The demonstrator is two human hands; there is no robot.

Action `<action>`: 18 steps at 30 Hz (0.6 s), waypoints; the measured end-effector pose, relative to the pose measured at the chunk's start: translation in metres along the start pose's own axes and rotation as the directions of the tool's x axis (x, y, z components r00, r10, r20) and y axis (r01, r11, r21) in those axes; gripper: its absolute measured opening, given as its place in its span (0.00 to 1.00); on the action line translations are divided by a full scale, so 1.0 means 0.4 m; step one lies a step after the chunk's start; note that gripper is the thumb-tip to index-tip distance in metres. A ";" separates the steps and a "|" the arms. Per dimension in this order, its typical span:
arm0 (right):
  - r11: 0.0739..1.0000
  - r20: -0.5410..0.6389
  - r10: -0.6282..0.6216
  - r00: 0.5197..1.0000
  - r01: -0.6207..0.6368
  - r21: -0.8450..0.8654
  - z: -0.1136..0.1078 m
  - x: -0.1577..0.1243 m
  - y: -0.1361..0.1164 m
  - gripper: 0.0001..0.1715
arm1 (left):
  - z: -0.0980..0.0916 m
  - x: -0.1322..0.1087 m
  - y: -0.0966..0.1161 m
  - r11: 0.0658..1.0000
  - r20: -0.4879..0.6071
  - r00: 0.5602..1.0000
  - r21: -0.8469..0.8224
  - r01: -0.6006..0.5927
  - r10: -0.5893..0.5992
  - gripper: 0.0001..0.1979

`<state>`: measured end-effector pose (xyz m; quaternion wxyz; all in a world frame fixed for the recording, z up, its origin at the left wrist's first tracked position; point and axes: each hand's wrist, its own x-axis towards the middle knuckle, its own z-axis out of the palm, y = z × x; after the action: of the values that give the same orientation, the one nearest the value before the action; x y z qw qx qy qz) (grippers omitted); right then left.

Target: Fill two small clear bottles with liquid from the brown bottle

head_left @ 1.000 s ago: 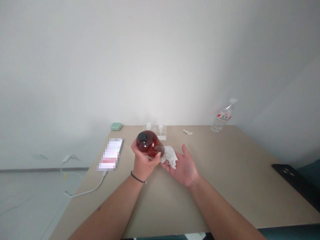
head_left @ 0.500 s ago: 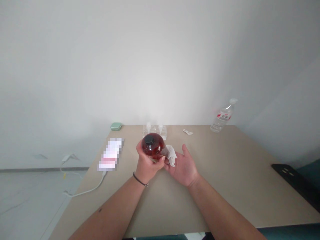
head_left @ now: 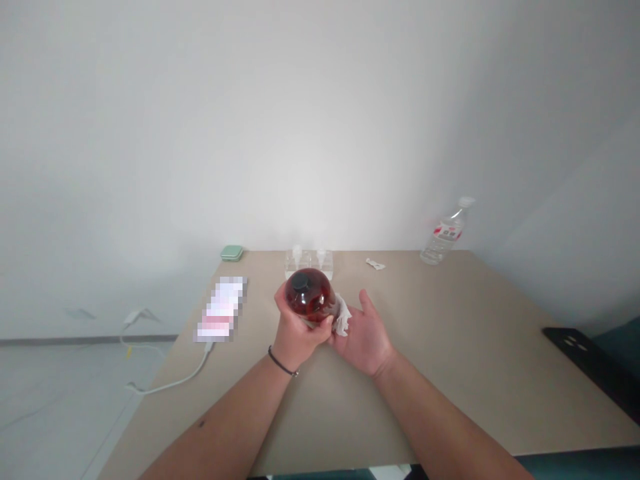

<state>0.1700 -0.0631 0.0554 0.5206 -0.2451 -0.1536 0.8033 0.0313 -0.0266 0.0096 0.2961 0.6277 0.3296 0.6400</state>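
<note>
My left hand (head_left: 299, 335) is wrapped round a dark red, rounded bottle (head_left: 314, 297) with a black cap, tilted so the cap points up and to the left. My right hand (head_left: 364, 337) is turned palm up at the bottle's right side, thumb stretched out. A crumpled white tissue (head_left: 343, 317) lies between the bottle and the fingers of my right hand. The bottle and tissue partly hide those fingertips.
Behind the bottle stand two clear containers with white tops (head_left: 321, 261). A green case (head_left: 232, 253) and a charging phone (head_left: 221, 310) are at left. Further right are a twisted white scrap (head_left: 375, 264), a clear water bottle (head_left: 444, 235) and a black object (head_left: 590, 363).
The red bottle and my left hand have shifted slightly right and down. My right hand and the tissue have moved a little to the left.
</note>
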 end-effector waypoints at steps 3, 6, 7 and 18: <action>1.000 -0.014 0.018 1.000 -0.018 0.009 -0.007 0.007 0.009 0.38 | 0.000 0.002 0.006 1.000 -0.010 1.000 0.000 -0.005 0.005 0.44; 0.999 -0.006 0.041 0.999 -0.041 0.011 -0.012 0.011 0.019 0.39 | -0.001 0.004 0.012 1.000 -0.016 1.000 0.016 -0.008 0.008 0.43; 0.999 -0.006 0.048 0.999 -0.048 0.008 -0.012 0.012 0.022 0.39 | -0.001 0.005 0.013 1.000 -0.021 1.000 0.023 -0.008 0.009 0.42; 0.989 -0.003 0.126 0.992 -0.125 -0.075 0.015 -0.007 0.027 0.43 | -0.009 0.019 0.010 0.992 -0.097 0.993 0.112 -0.062 0.073 0.43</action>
<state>0.1593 -0.0700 0.0554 0.4594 -0.2730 -0.1681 0.8283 0.0274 -0.0232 0.0173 0.2227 0.6205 0.3572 0.6617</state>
